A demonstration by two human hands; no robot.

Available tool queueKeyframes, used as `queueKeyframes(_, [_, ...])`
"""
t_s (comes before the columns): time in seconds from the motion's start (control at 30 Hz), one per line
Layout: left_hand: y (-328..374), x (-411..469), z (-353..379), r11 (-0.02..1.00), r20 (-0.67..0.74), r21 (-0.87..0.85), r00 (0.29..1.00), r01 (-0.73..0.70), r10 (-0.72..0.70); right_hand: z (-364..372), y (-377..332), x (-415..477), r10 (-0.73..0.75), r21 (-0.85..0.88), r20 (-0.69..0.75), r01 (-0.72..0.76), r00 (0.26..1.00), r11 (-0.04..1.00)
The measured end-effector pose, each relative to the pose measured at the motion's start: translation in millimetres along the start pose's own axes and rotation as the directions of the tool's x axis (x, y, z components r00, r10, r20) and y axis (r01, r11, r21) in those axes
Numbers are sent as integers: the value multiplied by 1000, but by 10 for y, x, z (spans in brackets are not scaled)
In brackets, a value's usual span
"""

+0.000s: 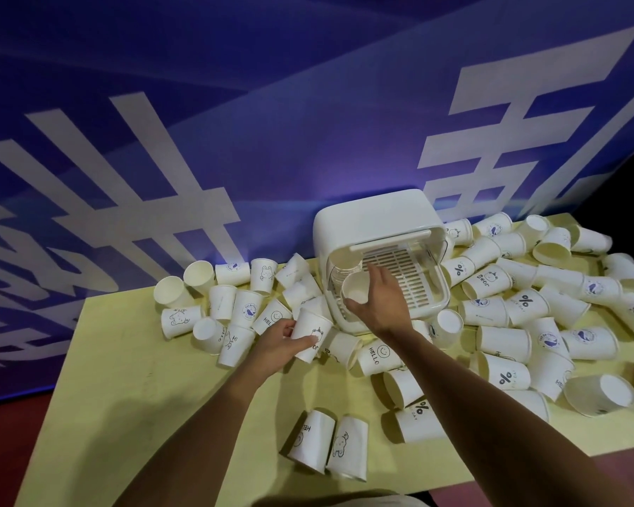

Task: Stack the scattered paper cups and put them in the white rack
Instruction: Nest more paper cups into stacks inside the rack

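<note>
A yellow table (162, 397) stood before a blue banner (271, 140) with large white characters. At centre frame sat the white rack (377, 217), its lid raised over a slatted tray (407, 272) that was mostly bare. In the rack's left part was what looked like a stack of cups (339, 276). The right hand (385, 301) gripped an empty cup (355, 290) at that stack's near end, mouth toward the camera. Just left of the rack, the left hand (279, 345) gripped a bear-print cup (310, 336) above the table. Loose paper cups (487, 281) lay scattered and empty on both sides of the rack, thickest at right. Two more cups (312, 440) lay at lower centre.
</note>
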State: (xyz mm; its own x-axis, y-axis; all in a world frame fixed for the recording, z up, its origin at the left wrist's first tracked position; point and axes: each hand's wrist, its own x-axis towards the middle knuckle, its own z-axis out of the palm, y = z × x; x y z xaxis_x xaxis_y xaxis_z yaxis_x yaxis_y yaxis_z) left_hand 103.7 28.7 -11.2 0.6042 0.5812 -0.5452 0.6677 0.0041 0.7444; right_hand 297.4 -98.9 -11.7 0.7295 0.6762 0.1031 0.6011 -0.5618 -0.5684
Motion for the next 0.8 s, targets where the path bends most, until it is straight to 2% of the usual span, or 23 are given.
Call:
queueKeyframes(0.13, [33,31,5,999,-25,-30,1000,-13,12,-67,29,-25,18,14,22,-19,1000,1000])
queueKeyframes(0.23, [49,35,22,998,-39,-58,999,-36,33,-115,19,-91,0,106,4,-1,1000,994])
queueKeyframes(0.37, [122,15,76,992,-14,-85,996,-92,91,-139,-43,-200,44,258,155,-84,987,962])
queueKeyframes(0.57, [320,4,162,982,42,-105,986,-157,162,-136,-89,-283,88,341,332,-206,939,917])
queueKeyframes(0.8, [352,-7,199,977,49,-84,978,-197,201,-130,-134,-277,120,437,366,-284,923,853])
